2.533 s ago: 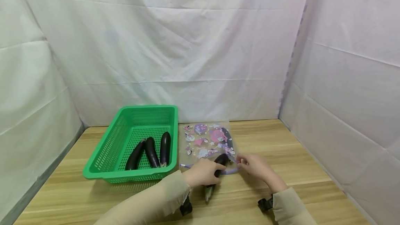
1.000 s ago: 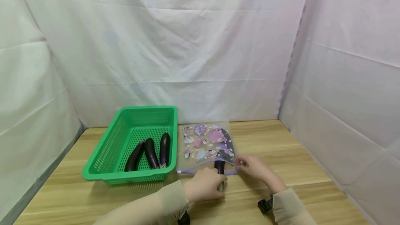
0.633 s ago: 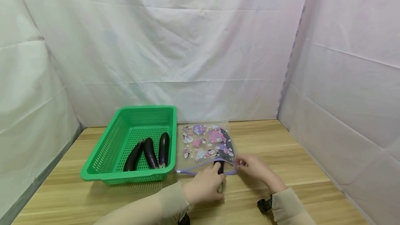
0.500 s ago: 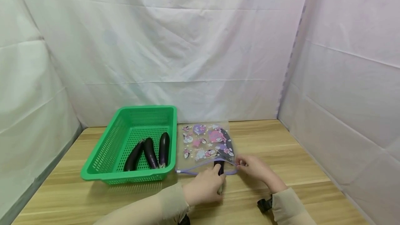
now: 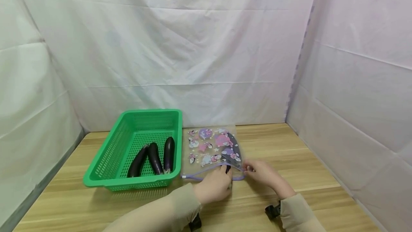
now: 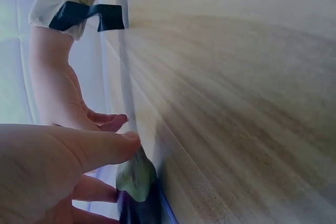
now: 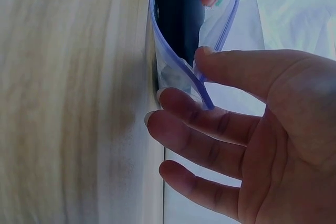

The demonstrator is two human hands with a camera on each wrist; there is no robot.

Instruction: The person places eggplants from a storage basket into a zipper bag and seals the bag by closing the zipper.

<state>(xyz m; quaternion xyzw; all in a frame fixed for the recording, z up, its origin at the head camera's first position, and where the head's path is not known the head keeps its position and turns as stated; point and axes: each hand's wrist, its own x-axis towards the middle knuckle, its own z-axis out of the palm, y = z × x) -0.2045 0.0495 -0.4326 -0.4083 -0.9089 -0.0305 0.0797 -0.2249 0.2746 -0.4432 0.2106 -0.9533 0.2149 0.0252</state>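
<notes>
A see-through zip bag with pink and purple cartoon prints lies flat on the table, its purple-edged mouth facing me and spread. A dark eggplant shows through its right side. My left hand holds another eggplant near its green stem, thumb at the stem tip and fingers along the side; its far end is inside the mouth. At the mouth's right corner, my right hand pinches the purple edge between thumb and forefinger, the other fingers loosely bent.
A green plastic basket stands left of the bag, with three eggplants in it. The wooden table ends at white cloth walls at the back and sides. Black straps sit at both wrists.
My left hand has turned the eggplant in line with the bag and pushed it forward through the mouth, so less of it shows outside. The right hand stays at the corner.
</notes>
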